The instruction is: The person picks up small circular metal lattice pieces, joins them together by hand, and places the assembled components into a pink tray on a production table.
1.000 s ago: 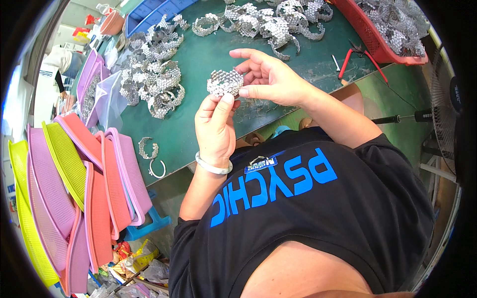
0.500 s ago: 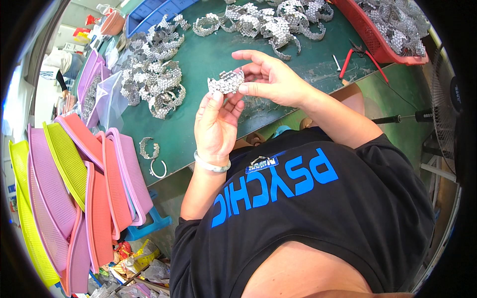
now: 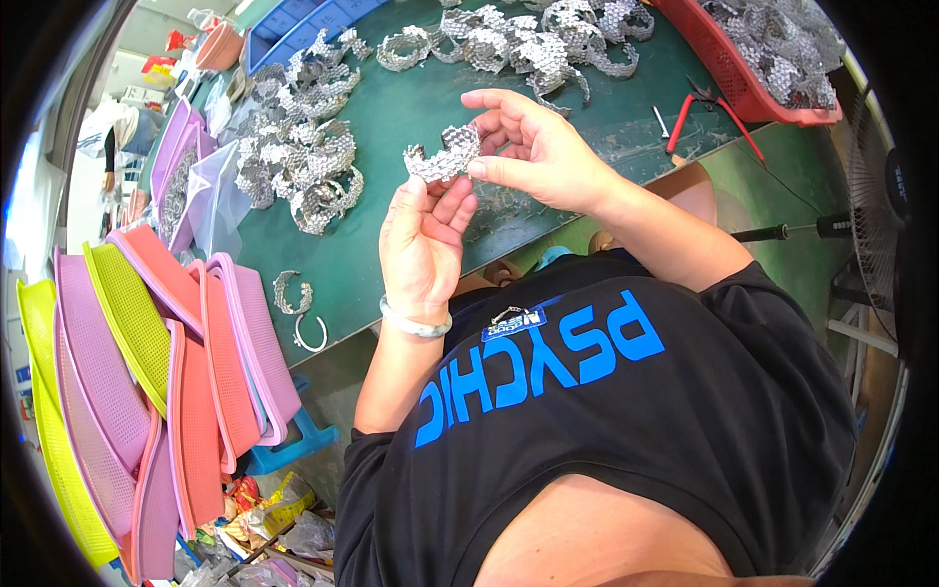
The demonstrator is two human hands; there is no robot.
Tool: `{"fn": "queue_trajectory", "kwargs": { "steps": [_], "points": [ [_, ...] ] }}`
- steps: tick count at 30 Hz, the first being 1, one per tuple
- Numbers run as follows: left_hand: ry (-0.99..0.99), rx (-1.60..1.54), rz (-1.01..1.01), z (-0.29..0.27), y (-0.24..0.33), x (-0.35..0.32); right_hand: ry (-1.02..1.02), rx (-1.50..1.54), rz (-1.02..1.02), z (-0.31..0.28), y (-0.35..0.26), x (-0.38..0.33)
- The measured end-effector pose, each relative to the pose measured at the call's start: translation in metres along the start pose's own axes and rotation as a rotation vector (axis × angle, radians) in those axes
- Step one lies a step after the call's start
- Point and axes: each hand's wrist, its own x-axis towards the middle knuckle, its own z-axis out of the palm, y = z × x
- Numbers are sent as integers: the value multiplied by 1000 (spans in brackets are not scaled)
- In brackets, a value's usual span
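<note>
Head view: silver mesh band pinched at both ends, left hand gripping its lower-left end between thumb and fingertips, right hand clamping the right end between thumb and forefinger, other fingers loosely curled. Turned since a second ago from flat face-on to edge-up and arched, likely mid-bend into a ring. Beyond the fingertips, heaps of similar silver pieces on the green table; red-handled pliers right of the right fingers.

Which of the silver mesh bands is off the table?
The curved silver mesh band pinched between the left hand and right hand; all the others lie on the green table or in the red tray.
</note>
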Motion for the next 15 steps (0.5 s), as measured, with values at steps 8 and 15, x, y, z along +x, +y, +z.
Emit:
{"fn": "queue_trajectory", "kwargs": {
  "steps": [8, 15],
  "points": [
    [61, 227, 289, 9, -5, 0, 101, -126, -53, 6, -1, -2],
    [40, 474, 431, 15, -11, -1, 159, -154, -57, 11, -1, -4]
  ]
}}
